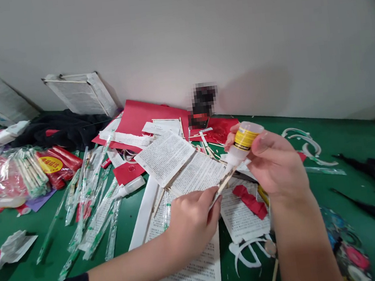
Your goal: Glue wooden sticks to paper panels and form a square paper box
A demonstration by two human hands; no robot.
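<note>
The right hand grips a translucent squeeze bottle of glue with a yellow label, its fingers wrapped around the body and the thumb pressed against it. The bottle tilts down and to the left, its narrow nozzle at or very near a thin wooden stick. The left hand pinches the lower end of that stick between thumb and fingertips, holding it in the air above the middle of the green worktop. From this view it is hard to be sure whether the nozzle touches the wood, and no glue can be made out.

Directly below lie a printed paper sheet and loose printed pages, with a crumpled red paper scrap to the right. Chopsticks in paper sleeves are scattered toward the left edge, and red card lies near the back edge against the wall.

Too hard a squeeze could send a drip onto the pages below, gluing them to the stick. The slim stick could also turn or slip in so small a pinch, smearing glue across the fingers.
</note>
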